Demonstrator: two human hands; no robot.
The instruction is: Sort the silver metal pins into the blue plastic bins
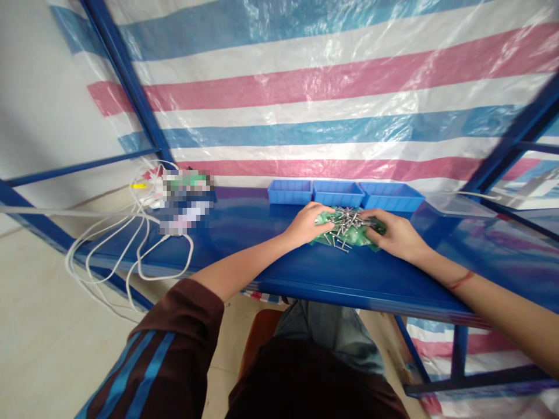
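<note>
A heap of small silver metal pins (346, 221) lies on a green plastic bag (349, 235) on the blue table (271, 256). My left hand (308, 224) rests at the heap's left edge, its fingers curled onto the bag and pins. At the right edge, my right hand (393, 233) has its fingers curled over the bag. What each hand pinches is too small to make out.
Three blue plastic bins (345, 193) stand in a row just behind the heap. A clear plastic tray (458, 205) sits to the right. White cables (131, 233) and a blurred-out object (186, 201) lie at the table's left. A striped tarp hangs behind.
</note>
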